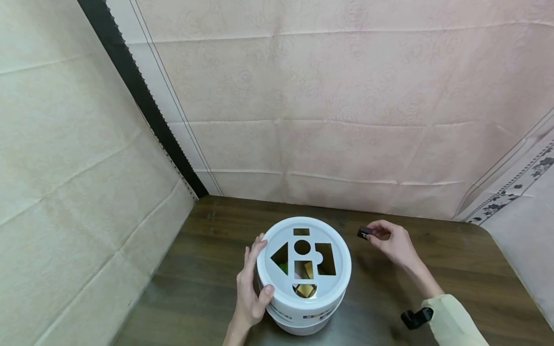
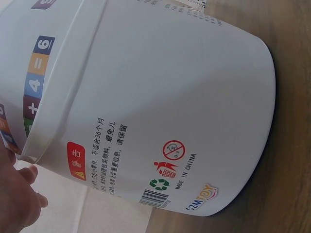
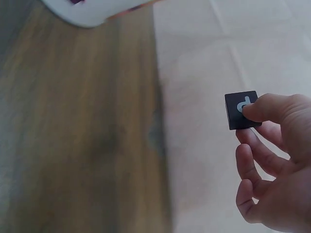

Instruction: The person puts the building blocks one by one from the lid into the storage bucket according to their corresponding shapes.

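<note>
A white toy bucket (image 2: 180, 87) stands upright on the table, its round lid (image 1: 281, 286) cut with shaped holes. My left hand (image 1: 250, 288) rests against the bucket's left side near the lid, thumb toward the front and fingers fairly straight along the wall. To the right of the bucket and above the table, my right hand (image 1: 394, 245) pinches a small black block (image 3: 238, 112) between thumb and fingers. A pale letter, like a "d" or "p", shows on the block, partly covered by the thumb. Through the holes I see a yellow piece (image 1: 305, 290) and a green piece (image 1: 283, 267).
The dark wooden table (image 1: 186, 288) extends on both sides of the bucket. Pale patterned cloth (image 1: 346, 120) hangs behind it, and more cloth (image 1: 78, 168) hangs on the left. A black strip (image 1: 151, 103) runs down the left corner.
</note>
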### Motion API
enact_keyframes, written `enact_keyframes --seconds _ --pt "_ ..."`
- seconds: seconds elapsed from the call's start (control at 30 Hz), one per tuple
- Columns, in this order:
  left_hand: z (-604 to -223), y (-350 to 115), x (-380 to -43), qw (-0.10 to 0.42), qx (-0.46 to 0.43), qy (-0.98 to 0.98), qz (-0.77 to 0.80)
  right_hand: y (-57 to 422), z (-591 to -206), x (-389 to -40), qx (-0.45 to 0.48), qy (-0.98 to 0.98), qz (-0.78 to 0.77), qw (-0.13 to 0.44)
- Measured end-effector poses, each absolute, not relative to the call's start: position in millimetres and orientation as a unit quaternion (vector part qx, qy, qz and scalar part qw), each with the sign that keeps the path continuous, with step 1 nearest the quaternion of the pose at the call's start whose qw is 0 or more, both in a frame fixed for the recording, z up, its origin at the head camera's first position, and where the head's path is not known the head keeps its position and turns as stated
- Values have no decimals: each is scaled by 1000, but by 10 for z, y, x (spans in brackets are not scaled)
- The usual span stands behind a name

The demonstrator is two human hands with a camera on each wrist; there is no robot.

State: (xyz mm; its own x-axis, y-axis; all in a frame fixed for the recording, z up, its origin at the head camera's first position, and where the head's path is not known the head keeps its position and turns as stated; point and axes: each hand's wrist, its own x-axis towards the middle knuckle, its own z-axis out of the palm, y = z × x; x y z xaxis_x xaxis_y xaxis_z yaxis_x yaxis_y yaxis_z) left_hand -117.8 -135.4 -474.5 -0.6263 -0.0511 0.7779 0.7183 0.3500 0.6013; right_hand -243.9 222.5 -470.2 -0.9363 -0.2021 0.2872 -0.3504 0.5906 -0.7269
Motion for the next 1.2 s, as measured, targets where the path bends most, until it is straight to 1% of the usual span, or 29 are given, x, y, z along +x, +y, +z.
enact_keyframes --seconds 0.3,0.5,0.83,1.03,1.2 --pt "-4743 -1365 -1185 374 -231 -733 -520 2041 -4295 -2362 197 -875 427 118" --pt "-4740 -1368 -1181 371 -232 -732 -522 1910 -4043 -2295 218 -863 440 121" --pt "-4736 -1362 -1168 365 -227 -734 -526 1640 -3716 -2185 254 -845 461 96" --pt "-4746 -1367 -1173 371 -228 -733 -522 1473 -3633 -2155 270 -843 459 77" --pt "-4752 -1369 -1169 371 -226 -735 -521 1346 -3625 -2145 284 -838 460 73"
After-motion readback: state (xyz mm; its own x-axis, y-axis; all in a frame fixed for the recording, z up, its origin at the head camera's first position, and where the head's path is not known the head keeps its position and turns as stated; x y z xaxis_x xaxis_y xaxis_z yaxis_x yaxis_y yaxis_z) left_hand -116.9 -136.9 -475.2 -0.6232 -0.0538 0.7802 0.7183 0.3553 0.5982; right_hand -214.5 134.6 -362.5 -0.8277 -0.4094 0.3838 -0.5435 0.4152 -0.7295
